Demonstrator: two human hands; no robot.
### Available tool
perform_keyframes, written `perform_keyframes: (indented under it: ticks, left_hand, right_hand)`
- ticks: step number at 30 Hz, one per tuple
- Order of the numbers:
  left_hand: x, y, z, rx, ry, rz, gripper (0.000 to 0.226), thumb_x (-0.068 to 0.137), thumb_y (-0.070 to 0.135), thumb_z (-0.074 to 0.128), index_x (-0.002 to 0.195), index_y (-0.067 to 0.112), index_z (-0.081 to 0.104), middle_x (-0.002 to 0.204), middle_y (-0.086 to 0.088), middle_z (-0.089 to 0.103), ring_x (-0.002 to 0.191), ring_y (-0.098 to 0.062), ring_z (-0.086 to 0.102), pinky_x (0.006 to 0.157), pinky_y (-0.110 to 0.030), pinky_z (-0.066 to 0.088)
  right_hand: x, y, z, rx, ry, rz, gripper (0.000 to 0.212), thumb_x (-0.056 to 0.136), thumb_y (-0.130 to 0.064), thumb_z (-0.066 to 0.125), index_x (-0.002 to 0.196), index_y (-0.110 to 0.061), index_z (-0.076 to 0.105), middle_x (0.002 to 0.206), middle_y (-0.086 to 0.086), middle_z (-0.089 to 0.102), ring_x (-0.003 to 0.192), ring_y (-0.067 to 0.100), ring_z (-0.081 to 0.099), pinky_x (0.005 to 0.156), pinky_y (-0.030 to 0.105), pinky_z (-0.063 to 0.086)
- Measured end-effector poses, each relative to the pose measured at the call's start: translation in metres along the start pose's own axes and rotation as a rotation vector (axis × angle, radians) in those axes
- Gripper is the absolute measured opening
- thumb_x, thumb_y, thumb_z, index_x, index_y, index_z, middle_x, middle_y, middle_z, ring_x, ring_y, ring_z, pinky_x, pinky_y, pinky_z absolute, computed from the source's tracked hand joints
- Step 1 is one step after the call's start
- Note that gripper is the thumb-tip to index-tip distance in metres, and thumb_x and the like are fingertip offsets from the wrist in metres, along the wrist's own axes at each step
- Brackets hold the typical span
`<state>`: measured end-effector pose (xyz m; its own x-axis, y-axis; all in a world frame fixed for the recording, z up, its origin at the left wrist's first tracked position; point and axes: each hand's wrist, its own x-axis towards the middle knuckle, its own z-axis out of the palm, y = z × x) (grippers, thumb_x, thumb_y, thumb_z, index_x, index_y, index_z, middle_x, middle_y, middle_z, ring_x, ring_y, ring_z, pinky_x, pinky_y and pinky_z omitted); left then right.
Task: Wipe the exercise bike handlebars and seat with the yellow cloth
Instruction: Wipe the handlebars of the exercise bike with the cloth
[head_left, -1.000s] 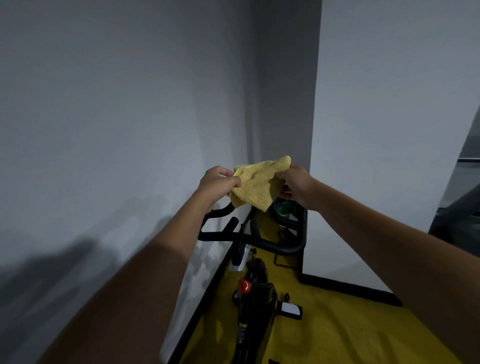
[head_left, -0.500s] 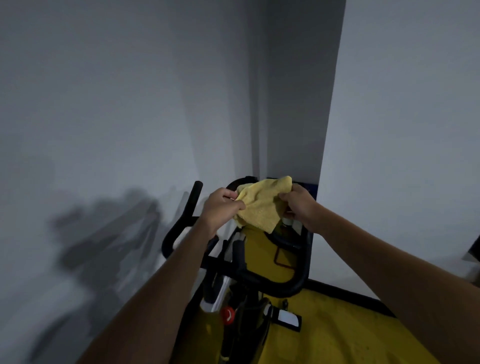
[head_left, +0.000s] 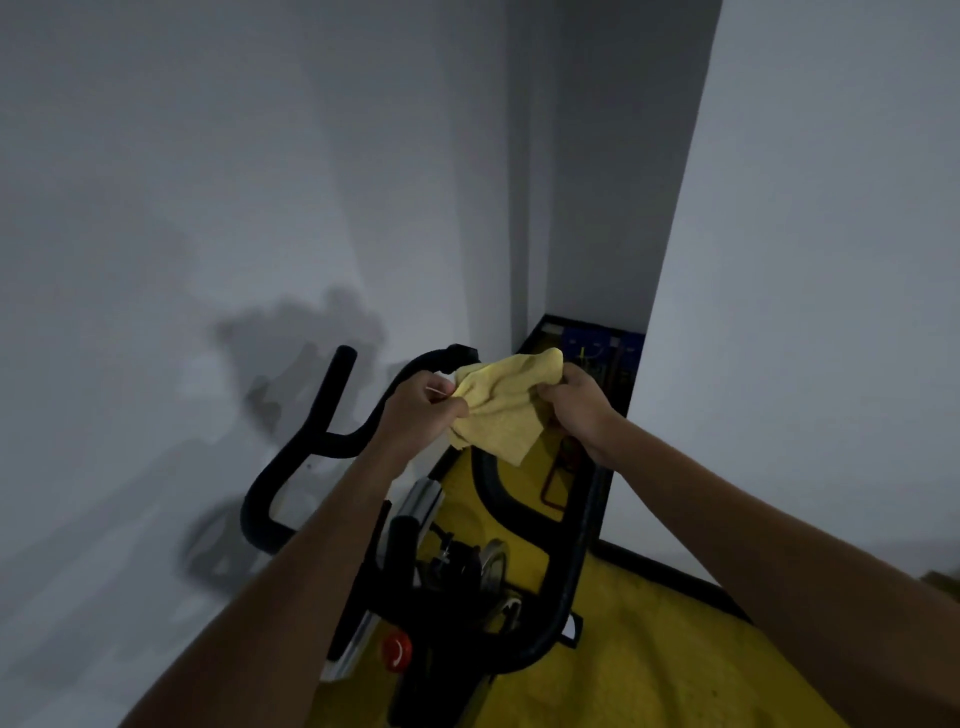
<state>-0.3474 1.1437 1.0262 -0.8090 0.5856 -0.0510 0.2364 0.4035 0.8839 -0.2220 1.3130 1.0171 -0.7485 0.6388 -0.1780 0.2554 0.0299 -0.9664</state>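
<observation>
Now my left hand (head_left: 423, 415) pinches one edge of the yellow cloth (head_left: 501, 402), which hangs bunched above the black handlebars (head_left: 291, 467); my right hand (head_left: 576, 408) grips its other edge, near the white wall (head_left: 805, 312).

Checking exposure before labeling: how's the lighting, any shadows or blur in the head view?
Head view: dim and underexposed; the black handlebars lose detail, and cast a soft shadow on the left wall. Wide-angle bend at the edges. The cloth, held by the left hand and right hand, stays readable.
</observation>
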Motion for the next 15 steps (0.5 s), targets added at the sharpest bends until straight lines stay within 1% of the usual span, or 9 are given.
perform_keyframes:
  ticks: [4, 7, 9, 12, 15]
  left_hand:
    - [0.001, 0.001, 0.006, 0.002, -0.010, 0.012, 0.029, 0.076, 0.021, 0.076, 0.101, 0.018, 0.063, 0.100, 0.003, 0.063, 0.088, -0.013, 0.061, 0.068, -0.024, 0.045]
    - [-0.009, -0.004, 0.015, 0.013, -0.034, 0.058, 0.029, 0.073, 0.026, 0.077, 0.098, 0.022, 0.063, 0.099, 0.005, 0.065, 0.093, -0.013, 0.063, 0.073, -0.026, 0.049]
    - [-0.017, -0.009, 0.023, 0.056, -0.060, 0.098, 0.028, 0.072, 0.030, 0.077, 0.096, 0.026, 0.063, 0.098, 0.007, 0.066, 0.093, -0.010, 0.063, 0.075, -0.027, 0.051]
    - [-0.030, -0.015, 0.039, 0.025, -0.130, 0.126, 0.026, 0.072, 0.032, 0.078, 0.093, 0.030, 0.063, 0.101, 0.008, 0.067, 0.097, -0.004, 0.061, 0.078, -0.025, 0.051]
    - [-0.037, -0.020, 0.055, 0.047, -0.239, 0.166, 0.021, 0.075, 0.033, 0.078, 0.090, 0.028, 0.064, 0.100, 0.008, 0.068, 0.098, -0.001, 0.061, 0.080, -0.024, 0.050]
  right_hand:
    - [0.000, 0.001, -0.005, -0.005, 0.025, -0.029, 0.029, 0.102, -0.019, 0.046, 0.130, -0.021, 0.050, 0.118, 0.004, 0.060, 0.109, 0.023, 0.058, 0.097, 0.045, 0.051]
    - [-0.012, 0.011, -0.008, 0.004, 0.061, -0.052, 0.021, 0.102, -0.017, 0.045, 0.120, -0.024, 0.052, 0.115, 0.004, 0.061, 0.108, 0.024, 0.059, 0.097, 0.044, 0.051]
    - [-0.022, 0.021, -0.012, 0.017, 0.094, -0.054, 0.020, 0.102, -0.017, 0.045, 0.117, -0.027, 0.053, 0.113, 0.002, 0.062, 0.107, 0.022, 0.059, 0.097, 0.043, 0.051]
    - [-0.040, 0.039, -0.020, -0.001, 0.178, -0.063, 0.016, 0.103, -0.018, 0.044, 0.115, -0.024, 0.054, 0.113, 0.004, 0.062, 0.105, 0.022, 0.059, 0.092, 0.039, 0.050]
    - [-0.056, 0.061, -0.027, -0.028, 0.272, -0.037, 0.017, 0.104, -0.022, 0.042, 0.119, -0.020, 0.050, 0.110, 0.001, 0.060, 0.105, 0.021, 0.057, 0.088, 0.036, 0.047]
